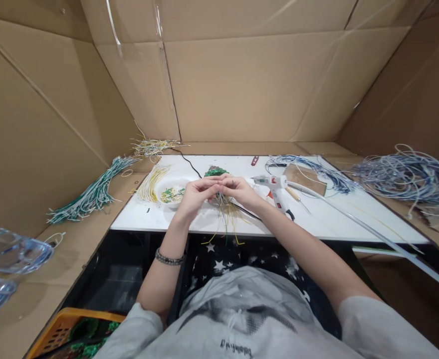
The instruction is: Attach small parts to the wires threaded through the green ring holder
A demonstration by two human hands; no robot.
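Head view looks down on a white surface [189, 222] set inside tall cardboard walls [242, 80]. Both hands meet over the middle of the surface, fingertips touching: the left hand [196, 193] and the right hand [238, 190] pinch together a small bundle of thin wires [227, 209], whose yellow and green ends hang down past the near edge of the surface. The fingers of both hands are curled in and closed on the bundle; exactly which strands each fingertip holds is too small to tell. A beaded bracelet [169, 258] sits on the left wrist. Just behind the hands lies a small green piece [215, 171], and a black cable [189, 162] runs from it toward the back wall. Left of the hands stands a white bowl [169, 185] with small green and yellow bits in it, and beside that a fan of yellow wires [150, 182]. Further left, off the surface, a long sheaf of green and white wires [92, 192] lies on the cardboard. Right of the hands rests a white glue gun [275, 187], with a brown board [305, 179] and a loop of blue-grey wires [317, 167] behind it. A larger tangle of blue-grey wires [410, 177] is heaped at the far right. An orange crate [60, 326] shows at the lower left.
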